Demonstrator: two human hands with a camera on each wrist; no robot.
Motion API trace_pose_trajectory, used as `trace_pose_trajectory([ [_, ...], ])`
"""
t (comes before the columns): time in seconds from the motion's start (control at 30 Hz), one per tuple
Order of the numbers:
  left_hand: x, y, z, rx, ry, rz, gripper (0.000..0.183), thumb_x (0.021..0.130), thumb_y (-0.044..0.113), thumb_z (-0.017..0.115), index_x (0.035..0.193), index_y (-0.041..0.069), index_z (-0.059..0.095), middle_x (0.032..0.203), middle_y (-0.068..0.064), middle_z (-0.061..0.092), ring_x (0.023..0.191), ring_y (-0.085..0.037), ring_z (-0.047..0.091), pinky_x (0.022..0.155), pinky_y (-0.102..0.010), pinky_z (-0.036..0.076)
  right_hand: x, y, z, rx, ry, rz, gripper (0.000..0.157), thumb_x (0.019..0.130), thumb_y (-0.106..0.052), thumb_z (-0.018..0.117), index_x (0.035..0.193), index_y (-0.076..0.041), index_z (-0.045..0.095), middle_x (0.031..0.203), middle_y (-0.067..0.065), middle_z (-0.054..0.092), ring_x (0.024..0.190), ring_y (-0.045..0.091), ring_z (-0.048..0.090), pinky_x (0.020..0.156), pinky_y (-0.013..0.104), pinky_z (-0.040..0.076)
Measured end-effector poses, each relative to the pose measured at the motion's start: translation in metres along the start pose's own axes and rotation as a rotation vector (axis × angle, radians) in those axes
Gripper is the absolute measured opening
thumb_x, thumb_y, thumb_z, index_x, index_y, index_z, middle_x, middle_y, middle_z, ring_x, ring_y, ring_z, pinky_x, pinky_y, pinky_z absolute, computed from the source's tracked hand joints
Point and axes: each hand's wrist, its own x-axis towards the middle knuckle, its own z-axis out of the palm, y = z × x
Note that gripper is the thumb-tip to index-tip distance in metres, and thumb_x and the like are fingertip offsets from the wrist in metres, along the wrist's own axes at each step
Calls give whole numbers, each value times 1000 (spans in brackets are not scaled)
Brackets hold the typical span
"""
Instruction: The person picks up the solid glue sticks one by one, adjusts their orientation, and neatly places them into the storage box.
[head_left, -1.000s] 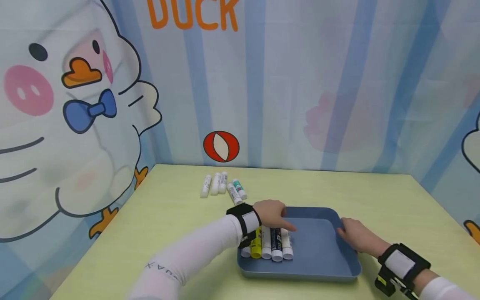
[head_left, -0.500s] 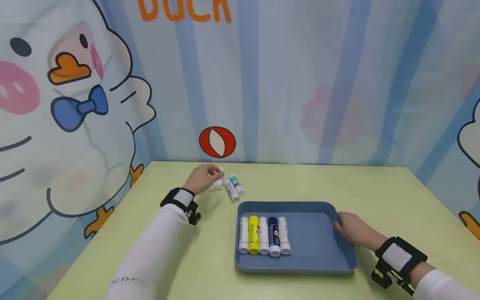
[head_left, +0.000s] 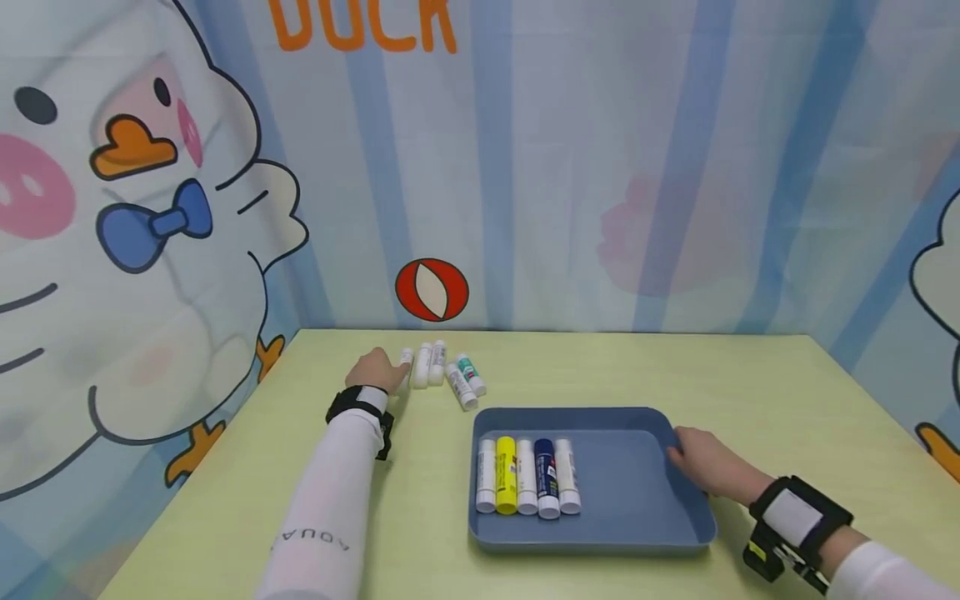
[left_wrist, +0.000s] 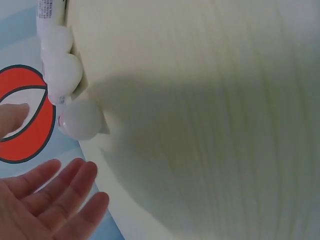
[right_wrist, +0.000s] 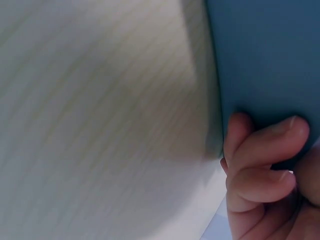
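Note:
My left hand (head_left: 377, 372) is at the far left of the table, beside the leftmost white glue stick (head_left: 406, 367). In the left wrist view its fingers (left_wrist: 75, 192) are spread from the thumb, and that stick's rounded white end (left_wrist: 81, 120) lies just beyond them. Two more white glue sticks (head_left: 430, 365) lie alongside; a white one (head_left: 461, 387) and a teal-labelled one (head_left: 471, 375) lie tilted to their right. My right hand (head_left: 712, 462) grips the right rim of the blue-grey tray (head_left: 622, 467), fingers curled against its outer wall (right_wrist: 265, 55).
Within the tray's left half lies a row of glue sticks: white ones, a yellow one (head_left: 506, 475) and a navy one (head_left: 547, 471). The pale yellow table (head_left: 750, 383) ends at the back against a printed duck curtain (head_left: 555, 167).
My left hand has moved from over the tray to the far-left glue sticks, then lower and left beside the leftmost one. The right hand stays on the tray rim.

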Motion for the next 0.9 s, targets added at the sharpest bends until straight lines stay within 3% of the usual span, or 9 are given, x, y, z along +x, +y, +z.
trace_pose_trajectory([
  [0.1,-2,-1,4,9,-19,-21,43,93,41,59,69,5,55,66,-8,57,65,-23,58,55,-34,46,1,0,0,-3,4,-10,18,95,0,49,79,-4,43,65,6,43,42,13,46,39,30,43],
  [0.2,-4,-2,5,17,-35,-38,43,93,39,59,65,7,51,63,-5,51,61,-21,53,53,-32,42,1,-1,0,-1,5,-17,18,95,0,49,78,-4,43,65,6,43,44,14,45,40,31,42],
  [0.63,2,-5,13,45,-35,-45,21,88,16,63,90,-6,64,79,-17,64,73,-30,63,62,-42,53,2,-1,-2,5,-16,22,17,96,-1,49,81,-3,44,65,7,43,44,15,46,41,31,43],
  [0.8,5,-8,15,-21,-8,-42,22,89,15,61,89,-6,62,78,-17,63,70,-29,61,60,-40,51,1,0,-2,8,-6,11,18,96,0,49,79,-3,43,64,6,43,43,14,46,41,31,43],
  [0.9,4,-7,13,-139,23,-21,26,90,19,60,90,-7,65,78,-17,64,68,-28,59,57,-37,49,1,0,-4,4,-6,11,18,96,-1,49,79,-4,43,65,6,43,45,15,46,42,31,43],
])
